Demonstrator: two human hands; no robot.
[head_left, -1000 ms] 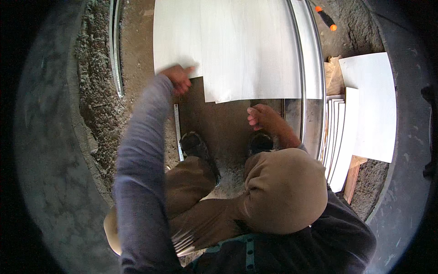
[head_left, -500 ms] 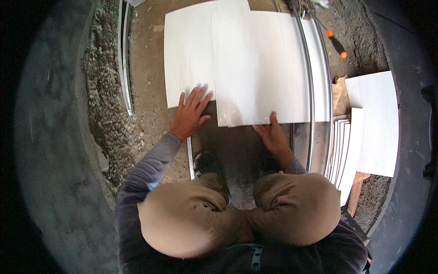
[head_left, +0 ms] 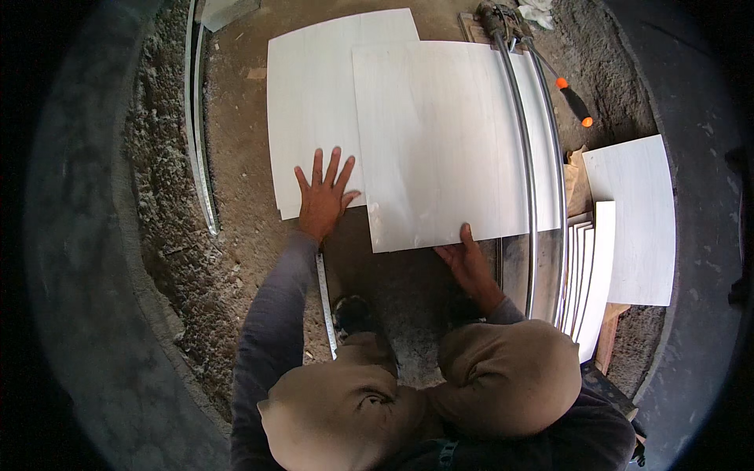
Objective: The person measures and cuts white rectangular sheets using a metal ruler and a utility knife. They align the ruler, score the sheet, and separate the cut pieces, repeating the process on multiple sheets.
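While the left hand (head_left: 320, 206) lies palm down with its fingers spread on the near edge of the left panel (head_left: 318, 118), the right hand (head_left: 471, 268) is set at the near edge of the right panel (head_left: 436, 141). The left grip is wide open and has hold of nothing. The right grip is closed over the edge, the thumb resting on the upper face and the other fingers at and partly beneath the rim. Both panels are flat, white and faintly streaked; the right one overlaps the right side of the left one, which reaches farther toward the far side.

Two parallel metal rails (head_left: 516, 118) run from near to far above the right part of the right panel, meeting a dark fitting (head_left: 496, 20) at their far end. To the right of the rails, a tool handle (head_left: 576, 100), black with orange ends, lies on the rough ground (head_left: 616, 86). Nearer on the right stand several narrow white strips (head_left: 601, 282) placed side by side, with a large white sheet (head_left: 640, 228) just beyond them to the right. At the far left lie long metal profiles (head_left: 196, 141); a thin pale strip (head_left: 325, 302) extends beside the left shoe (head_left: 355, 312).
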